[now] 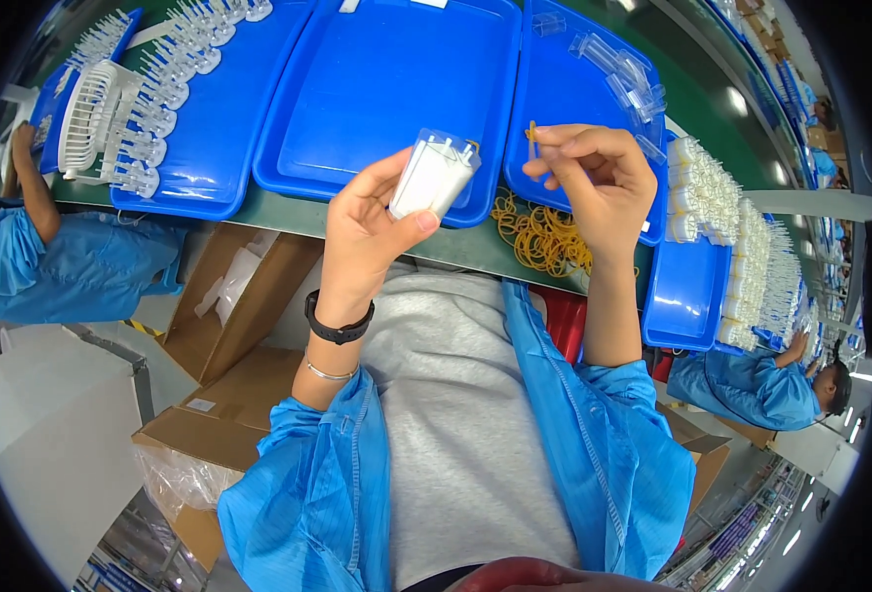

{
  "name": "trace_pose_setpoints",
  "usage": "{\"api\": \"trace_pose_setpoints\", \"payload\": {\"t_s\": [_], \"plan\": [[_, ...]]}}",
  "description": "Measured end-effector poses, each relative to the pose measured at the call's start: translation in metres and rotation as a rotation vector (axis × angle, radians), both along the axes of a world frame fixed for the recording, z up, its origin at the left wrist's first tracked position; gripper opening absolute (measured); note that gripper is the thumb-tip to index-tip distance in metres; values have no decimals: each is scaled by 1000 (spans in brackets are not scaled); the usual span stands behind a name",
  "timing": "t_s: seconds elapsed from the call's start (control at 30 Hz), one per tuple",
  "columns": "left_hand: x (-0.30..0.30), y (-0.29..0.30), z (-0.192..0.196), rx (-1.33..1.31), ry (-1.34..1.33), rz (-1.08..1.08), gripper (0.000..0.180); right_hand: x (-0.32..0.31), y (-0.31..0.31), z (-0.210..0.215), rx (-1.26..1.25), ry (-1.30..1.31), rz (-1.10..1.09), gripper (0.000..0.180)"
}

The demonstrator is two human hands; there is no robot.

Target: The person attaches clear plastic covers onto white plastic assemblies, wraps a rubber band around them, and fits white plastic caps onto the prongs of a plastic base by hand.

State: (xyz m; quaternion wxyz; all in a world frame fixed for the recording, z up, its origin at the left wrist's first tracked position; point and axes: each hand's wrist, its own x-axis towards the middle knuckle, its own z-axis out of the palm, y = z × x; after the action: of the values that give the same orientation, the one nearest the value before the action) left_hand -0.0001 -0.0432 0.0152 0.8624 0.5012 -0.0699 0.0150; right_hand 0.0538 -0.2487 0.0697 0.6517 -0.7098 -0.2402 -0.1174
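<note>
My left hand (381, 212) is closed round a white block-shaped part (434, 178) with a clear plastic cover, held tilted above the near edge of the middle blue tray. Between the thumb and fingertips of my right hand (599, 178) a yellow rubber band (531, 133) is pinched, above the right-hand tray. Just below that hand lies a loose heap of yellow rubber bands (544, 237) on the green table's near edge. Clear plastic pieces (621, 74) lie in the right-hand blue tray (554, 79), beyond my right hand.
The middle blue tray (396, 89) lies ahead. Clear pronged parts (164, 99) line the left blue tray (224, 128), beside a white rack (90, 113). Stacked white parts (697, 192) stand at right, near a small blue tray (685, 296). Co-workers in blue sit at both sides; cardboard boxes (224, 395) stand lower left.
</note>
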Motion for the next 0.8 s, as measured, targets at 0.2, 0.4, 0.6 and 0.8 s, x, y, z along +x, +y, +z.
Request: {"api": "trace_pose_setpoints", "payload": {"t_s": [0.2, 0.4, 0.6, 0.8], "plan": [[-4, -7, 8, -138, 201, -134, 52, 1, 7, -12, 174, 397, 146, 6], [-3, 1, -3, -297, 211, -168, 62, 5, 12, -22, 108, 510, 172, 14], [-4, 11, -1, -162, 162, -19, 64, 11, 16, -25, -864, -212, 39, 16], [-6, 13, -1, -101, 166, -13, 56, 19, 36, -28, -1092, -298, 147, 12]]}}
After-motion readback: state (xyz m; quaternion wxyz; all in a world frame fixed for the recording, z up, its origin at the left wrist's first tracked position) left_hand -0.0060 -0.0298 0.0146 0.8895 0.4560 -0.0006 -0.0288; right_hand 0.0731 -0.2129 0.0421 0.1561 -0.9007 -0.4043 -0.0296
